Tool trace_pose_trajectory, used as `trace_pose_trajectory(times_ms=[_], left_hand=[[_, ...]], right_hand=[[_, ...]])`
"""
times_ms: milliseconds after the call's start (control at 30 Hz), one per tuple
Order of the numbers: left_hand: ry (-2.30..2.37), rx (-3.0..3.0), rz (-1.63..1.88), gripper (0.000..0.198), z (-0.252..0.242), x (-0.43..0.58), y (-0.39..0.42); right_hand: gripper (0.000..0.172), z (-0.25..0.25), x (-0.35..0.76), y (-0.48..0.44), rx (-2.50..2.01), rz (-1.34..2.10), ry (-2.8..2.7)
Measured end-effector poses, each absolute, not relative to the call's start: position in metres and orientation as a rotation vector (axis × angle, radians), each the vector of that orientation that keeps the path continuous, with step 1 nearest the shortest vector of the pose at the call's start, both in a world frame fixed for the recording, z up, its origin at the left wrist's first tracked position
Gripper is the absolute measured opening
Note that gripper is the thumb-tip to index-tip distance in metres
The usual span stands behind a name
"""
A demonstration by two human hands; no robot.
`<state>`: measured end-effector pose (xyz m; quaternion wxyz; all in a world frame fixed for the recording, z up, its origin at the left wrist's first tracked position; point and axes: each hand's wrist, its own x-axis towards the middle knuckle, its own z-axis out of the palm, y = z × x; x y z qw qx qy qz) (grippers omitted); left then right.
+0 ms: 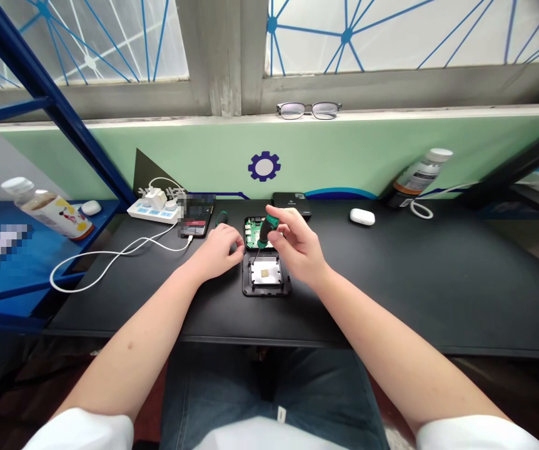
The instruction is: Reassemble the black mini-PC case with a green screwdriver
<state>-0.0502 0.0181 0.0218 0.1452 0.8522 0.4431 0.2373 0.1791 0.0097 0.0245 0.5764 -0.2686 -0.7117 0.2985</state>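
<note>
Clasping screwdriver (266, 230) — right hand (300, 247) | left hand (217, 251) at board (252, 233) — grip unclear | phone (197, 220) behind

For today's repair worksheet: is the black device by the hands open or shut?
Open. The green board shows bare, and the cover lies in front of it, inside up.

Matt black table (438, 275), glossy white plastic earbud case (362, 216)

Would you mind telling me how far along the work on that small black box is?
Done: the cover is off, lying inside-up nearest you, and the green board is exposed. In hand: the right hand holds a screwdriver tip-down at the board; the left hand rests beside it. Left: the board is not yet lifted out; whether it is unfastened, I cannot tell.
</note>
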Motion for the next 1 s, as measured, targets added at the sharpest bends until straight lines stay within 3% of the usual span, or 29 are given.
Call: trace_pose_trajectory(times_ms=[200, 400, 600, 800, 1000], left_hand=[[1.170, 2.506, 0.681, 0.011, 0.019, -0.050, 0.017], [1.132, 2.505, 0.697, 0.011, 0.020, -0.049, 0.017], [1.134, 2.478, 0.703, 0.009, 0.022, -0.046, 0.017], [1.145, 2.491, 0.712, 0.010, 0.018, -0.046, 0.017], [1.129, 2.501, 0.694, 0.013, 0.018, -0.047, 0.018]], right_hand=[[0.045, 0.023, 0.175, 0.008, -0.555, 0.947, -1.659], [0.044, 0.015, 0.170, 0.013, -0.630, 0.736, -1.632], [0.044, 0.014, 0.168, 0.013, -0.585, 0.885, -1.629], [0.047, 0.006, 0.163, 0.019, -0.697, 0.648, -1.560], [0.037, 0.012, 0.164, 0.012, -0.601, 0.733, -1.651]])
